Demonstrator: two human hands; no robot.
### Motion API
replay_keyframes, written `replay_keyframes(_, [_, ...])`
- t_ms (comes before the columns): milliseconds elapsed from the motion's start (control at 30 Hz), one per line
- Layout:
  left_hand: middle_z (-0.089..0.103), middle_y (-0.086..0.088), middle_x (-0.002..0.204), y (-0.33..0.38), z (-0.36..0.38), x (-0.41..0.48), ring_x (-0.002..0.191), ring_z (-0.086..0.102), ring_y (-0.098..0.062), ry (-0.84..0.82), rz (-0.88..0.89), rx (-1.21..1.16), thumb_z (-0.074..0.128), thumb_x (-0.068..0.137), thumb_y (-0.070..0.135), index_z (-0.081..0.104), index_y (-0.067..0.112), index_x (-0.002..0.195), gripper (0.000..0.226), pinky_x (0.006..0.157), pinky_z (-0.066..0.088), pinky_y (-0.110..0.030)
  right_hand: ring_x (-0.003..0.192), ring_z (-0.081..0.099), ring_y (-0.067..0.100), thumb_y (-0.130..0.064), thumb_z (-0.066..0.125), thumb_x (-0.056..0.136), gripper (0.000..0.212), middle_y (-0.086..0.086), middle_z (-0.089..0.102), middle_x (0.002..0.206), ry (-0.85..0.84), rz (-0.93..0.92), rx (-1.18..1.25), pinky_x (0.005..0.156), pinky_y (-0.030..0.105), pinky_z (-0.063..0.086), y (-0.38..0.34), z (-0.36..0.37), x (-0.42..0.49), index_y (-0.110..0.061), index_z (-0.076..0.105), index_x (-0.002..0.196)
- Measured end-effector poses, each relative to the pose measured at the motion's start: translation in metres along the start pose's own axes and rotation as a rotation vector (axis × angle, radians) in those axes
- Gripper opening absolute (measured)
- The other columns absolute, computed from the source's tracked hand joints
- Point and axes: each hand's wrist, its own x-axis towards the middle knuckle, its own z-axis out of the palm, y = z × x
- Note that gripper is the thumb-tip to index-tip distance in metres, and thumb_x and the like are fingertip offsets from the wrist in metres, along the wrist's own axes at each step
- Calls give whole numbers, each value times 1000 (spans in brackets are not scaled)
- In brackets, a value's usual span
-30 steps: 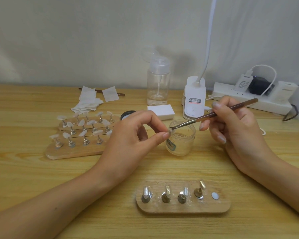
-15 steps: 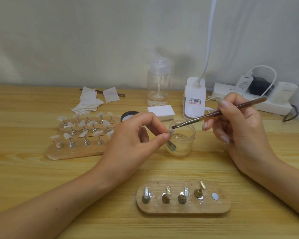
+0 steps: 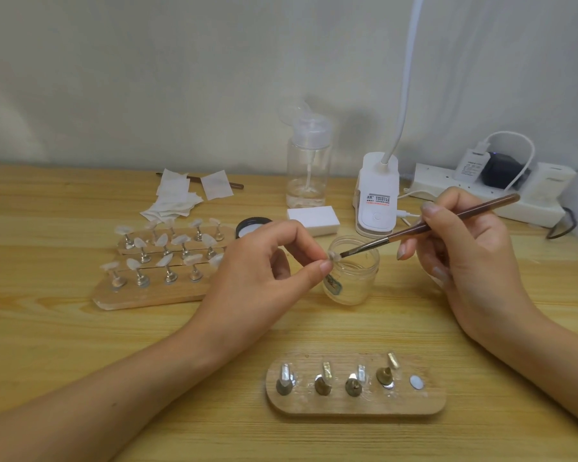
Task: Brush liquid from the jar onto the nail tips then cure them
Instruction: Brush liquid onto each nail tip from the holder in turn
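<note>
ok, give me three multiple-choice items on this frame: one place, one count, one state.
1. Where is the tip of the brush, relative to the jar?
A) at its bottom
B) at its rim, on the nail tip that the left hand pinches
C) far off to its right

2. How many metal holders stand on the near wooden stand?
A) two
B) six
C) four

3. The jar is:
A) upright and open
B) capped
C) tipped over

Answers:
1 B: the bristles meet the pinched nail tip just over the rim, with the right hand gripping the handle.
2 C: four holders stand in a row, and a bare disc sits at the right end.
3 A: its mouth is uncovered, and a black lid lies apart behind the left hand.
</note>
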Motion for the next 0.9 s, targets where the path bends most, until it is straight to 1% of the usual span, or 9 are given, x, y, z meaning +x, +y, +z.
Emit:
replay_keyframes(100, [68,16,83,0,0,0,57,47,-10,2,1,-2,76,85,23,67,26,78,11,54,44,-21,34,31,10,-16,50,99,30,9,66,60,-30,-38,38,38,15,30,-1,0,0,-22,50,69])
replay_keyframes(200, [68,17,82,0,0,0,56,47,-8,4,4,5,75,86,23,67,27,78,12,54,43,-20,35,39,8,-21,52,95,22,9,68,61,-111,-56,25,38,13,31,-2,2,-2,-17,46,75])
replay_keyframes(333, [69,16,83,-1,1,0,56,48,-9,8,3,-6,75,85,24,67,26,78,10,53,41,-16,35,44,6,-19,54,93,23,10,64,57,-34,-34,-2,37,14,30,-1,2,-3,-14,45,74])
replay_keyframes(433, [69,15,85,-2,1,0,58,51,-10,12,11,3,75,86,24,67,26,79,11,54,42,-16,34,39,7,-13,51,99,26,11,63,56,8,-17,5,36,15,29,0,-1,-1,-15,47,73])
replay_keyframes(533, [68,16,85,-1,0,0,59,52,-5,30,40,-11,74,87,22,66,26,79,12,56,41,-13,36,33,10,-19,48,98,25,8,64,60,37,-50,33,37,17,28,-2,-2,1,-23,52,74])
replay_keyframes(633, [63,21,85,0,-2,1,65,54,-4,59,71,-47,70,91,23,62,27,84,11,60,43,-16,49,42,12,-27,45,103,17,4,69,76,29,-125,-10,42,17,32,-5,-1,0,-21,59,96])
replay_keyframes(733, [61,19,84,3,-4,1,63,56,-2,61,99,-146,66,94,20,60,22,89,8,50,44,-19,65,53,16,-29,40,104,25,2,73,97,-89,-247,-159,48,22,42,-12,4,-6,-23,59,120])
replay_keyframes(800, [63,14,83,4,-4,1,57,56,-4,32,121,-224,66,94,17,59,19,88,9,45,42,-21,76,60,24,-22,38,106,26,4,74,97,-162,-330,-260,53,28,47,-18,11,-10,-19,58,122])
replay_keyframes(900, [69,9,82,6,-6,0,51,53,-6,-11,138,-354,72,88,18,57,17,92,16,44,39,-18,85,68,32,-11,42,106,20,2,75,88,-240,-361,-343,57,33,49,-26,21,-13,-11,61,113])
